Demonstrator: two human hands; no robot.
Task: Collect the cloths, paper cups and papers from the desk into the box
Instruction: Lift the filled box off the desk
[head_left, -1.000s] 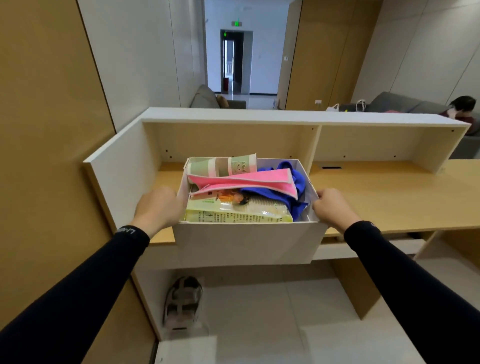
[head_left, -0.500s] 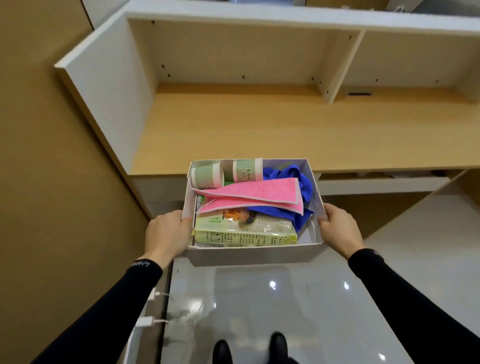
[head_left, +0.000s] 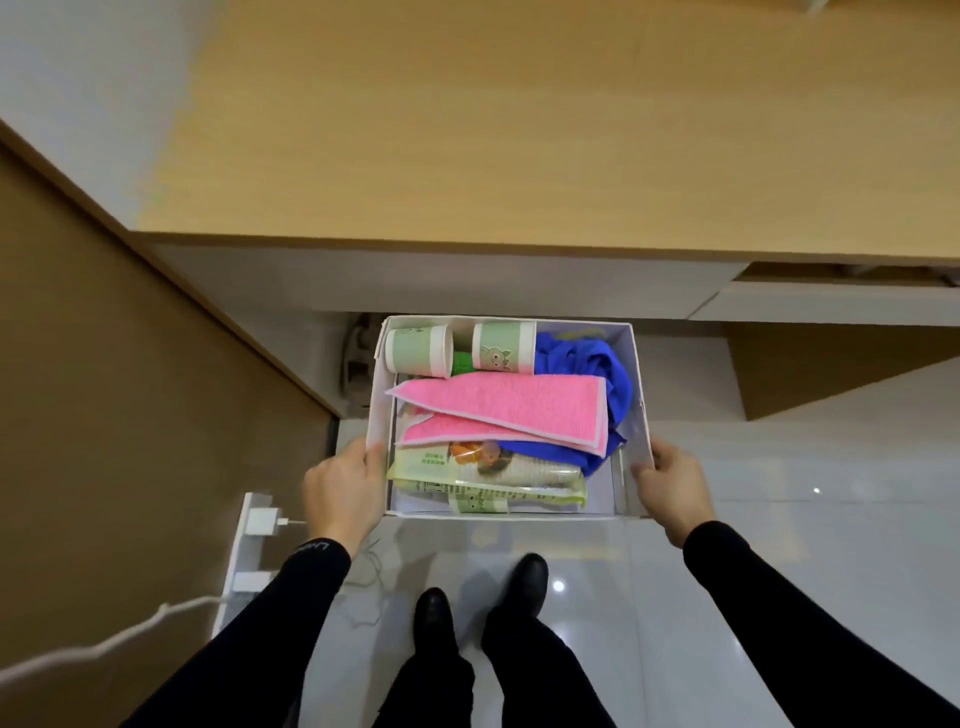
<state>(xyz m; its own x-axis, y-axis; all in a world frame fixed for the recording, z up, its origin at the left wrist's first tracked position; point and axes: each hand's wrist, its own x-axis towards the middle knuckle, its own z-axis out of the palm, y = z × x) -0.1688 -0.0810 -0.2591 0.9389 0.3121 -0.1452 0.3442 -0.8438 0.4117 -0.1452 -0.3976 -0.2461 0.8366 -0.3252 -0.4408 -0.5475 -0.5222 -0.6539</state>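
I hold a white box (head_left: 636, 395) low over the floor, below the front edge of the wooden desk (head_left: 519, 130). My left hand (head_left: 343, 488) grips its left wall and my right hand (head_left: 672, 486) grips its right wall. Inside lie two green paper cups (head_left: 421, 351) on their sides at the far end, a pink cloth (head_left: 504, 410) across the middle, a blue cloth (head_left: 597, 374) at the right, and a plastic-wrapped sleeve of paper cups (head_left: 488, 478) at the near end.
A white power strip (head_left: 249, 545) with chargers and a white cable (head_left: 104, 644) lies on the glossy floor at the left. My two black shoes (head_left: 483, 592) stand just behind the box. A brown wall panel (head_left: 130, 415) rises at the left.
The box has come off the desk and down towards the floor, held by both hands. My view has tilted down, so the desk's shelf is out of sight.
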